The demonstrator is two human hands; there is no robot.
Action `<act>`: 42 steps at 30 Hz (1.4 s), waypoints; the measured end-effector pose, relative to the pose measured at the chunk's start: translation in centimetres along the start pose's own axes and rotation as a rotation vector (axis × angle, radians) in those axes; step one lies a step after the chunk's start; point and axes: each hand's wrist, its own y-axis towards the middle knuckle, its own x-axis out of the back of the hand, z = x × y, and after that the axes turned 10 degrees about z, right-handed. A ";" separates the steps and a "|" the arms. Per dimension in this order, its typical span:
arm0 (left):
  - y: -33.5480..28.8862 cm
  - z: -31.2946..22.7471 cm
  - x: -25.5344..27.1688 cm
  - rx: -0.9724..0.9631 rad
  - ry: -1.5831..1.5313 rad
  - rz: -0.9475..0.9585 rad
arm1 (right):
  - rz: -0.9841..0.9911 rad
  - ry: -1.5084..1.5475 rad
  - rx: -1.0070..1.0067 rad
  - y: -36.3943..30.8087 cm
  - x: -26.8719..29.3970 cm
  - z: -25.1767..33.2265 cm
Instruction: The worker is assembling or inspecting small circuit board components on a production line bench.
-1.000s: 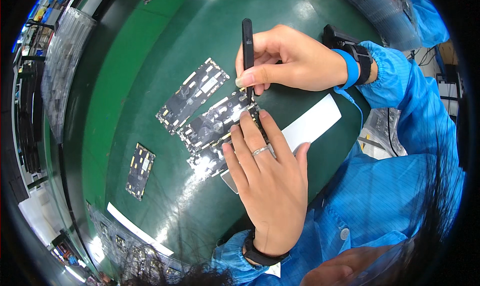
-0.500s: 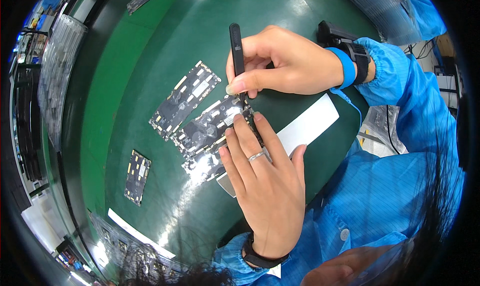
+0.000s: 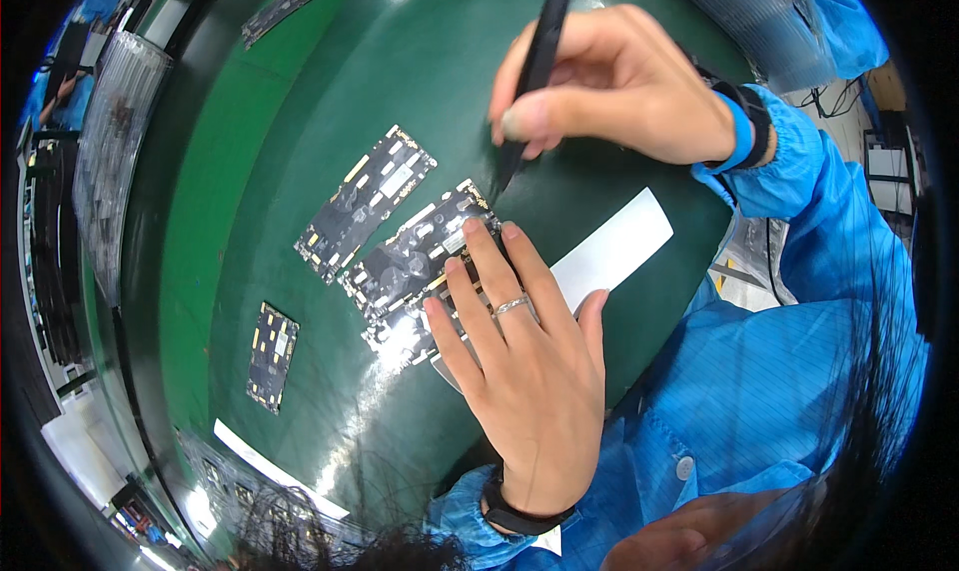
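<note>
My left hand [image 3: 524, 391] lies flat, fingers stretched, with its fingertips on a dark circuit board [image 3: 405, 256]. Above the board's upper right end, my right hand [image 3: 629, 91] pinches black tweezers [image 3: 542, 51]; their points angle down, apart from the board. Another board [image 3: 400, 339] shows partly under the left fingers, glare washing over it. A third board [image 3: 365, 201] rests alongside, farther to the left. Beneath the left palm a white strip [image 3: 619, 246] sticks out to the right.
A smaller circuit board [image 3: 272, 356] lies apart at left on the green table [image 3: 320, 371]. Clear plastic trays [image 3: 120, 161] stand along the left edge, with more trays [image 3: 754, 21] at the upper right. Another board [image 3: 290, 9] sits at the far edge, and a white strip [image 3: 275, 468] at lower left.
My right hand has lifted the tweezers off the board and moved up and to the right. The left hand has stayed almost where it was.
</note>
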 end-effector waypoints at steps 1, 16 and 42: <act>0.1 0.2 0.0 0.002 -0.004 0.015 | -0.032 -0.075 -0.061 -0.3 0.3 0.7; -6.1 -2.5 0.6 -0.039 -0.124 0.252 | 0.278 -0.257 0.091 -3.1 -3.7 -2.1; -3.6 -0.5 2.3 0.024 -0.029 0.094 | 0.131 0.053 0.065 4.7 -3.3 -2.8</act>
